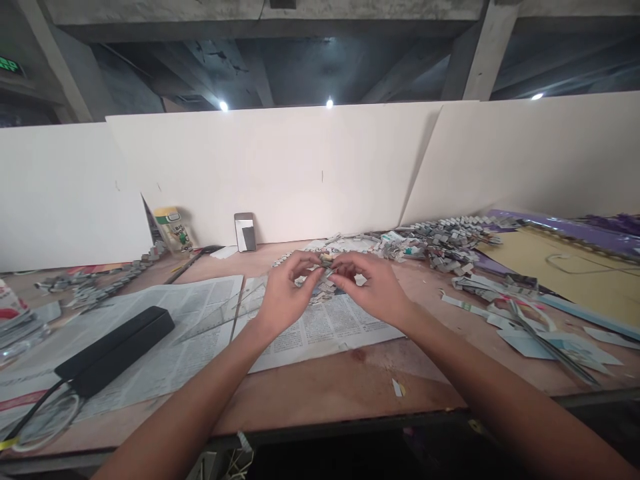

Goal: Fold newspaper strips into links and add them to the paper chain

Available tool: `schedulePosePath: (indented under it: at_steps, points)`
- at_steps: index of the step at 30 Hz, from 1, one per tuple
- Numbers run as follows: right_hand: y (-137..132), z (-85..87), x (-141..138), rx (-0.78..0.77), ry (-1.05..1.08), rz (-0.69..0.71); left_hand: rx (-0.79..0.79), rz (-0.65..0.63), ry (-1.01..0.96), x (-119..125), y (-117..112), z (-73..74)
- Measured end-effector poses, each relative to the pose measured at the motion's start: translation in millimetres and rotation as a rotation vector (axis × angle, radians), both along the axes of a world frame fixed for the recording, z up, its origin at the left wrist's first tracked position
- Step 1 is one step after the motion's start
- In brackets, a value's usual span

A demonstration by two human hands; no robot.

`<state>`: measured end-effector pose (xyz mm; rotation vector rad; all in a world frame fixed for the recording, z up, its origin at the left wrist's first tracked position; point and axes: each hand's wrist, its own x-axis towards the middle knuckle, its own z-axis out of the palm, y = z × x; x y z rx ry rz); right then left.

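My left hand (pixel 286 293) and my right hand (pixel 373 288) meet above the middle of the table. Both pinch a small folded strip of newspaper (pixel 325 263) between thumb and fingertips. Under the hands lies a spread sheet of newspaper (pixel 320 327), with a small heap of folded paper pieces (pixel 323 291) on it. A clear plastic set square (pixel 220 313) lies just left of my left hand.
A black oblong case (pixel 117 350) lies on newspaper at the left, with a loop of cable near the table's front edge. A phone (pixel 245 232) and a bottle (pixel 173 230) lean on the white back board. Many folded paper pieces (pixel 440 243) and scraps, plus yellow card (pixel 575 270), cover the right.
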<state>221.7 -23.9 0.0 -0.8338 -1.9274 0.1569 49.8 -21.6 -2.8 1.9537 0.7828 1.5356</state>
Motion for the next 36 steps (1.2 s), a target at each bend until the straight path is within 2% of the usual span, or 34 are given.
schedulePosePath:
  at_steps: [7,12,18,24,31,36]
  points:
    - [0.7,-4.9,-1.9,0.105,-0.005,-0.02,-0.03,0.011,-0.017,-1.1,-0.2,1.1]
    - [-2.2,-6.3,-4.3,0.111,-0.049,-0.007,-0.076,-0.033,-0.021,0.3,-1.4,1.1]
    - [-3.5,-7.5,-6.3,0.116,-0.049,0.006,-0.051,-0.057,-0.005,-0.7,-5.8,5.5]
    - [-0.8,-12.4,-7.3,0.17,-0.075,0.025,-0.22,-0.116,-0.015,-4.8,-3.9,11.0]
    - [0.4,-14.1,-7.0,0.181,-0.071,0.025,-0.121,-0.095,0.009,-4.8,-3.3,6.9]
    - [-0.4,-14.7,-6.9,0.176,-0.079,0.03,-0.109,-0.103,0.041,-5.3,-1.9,6.5]
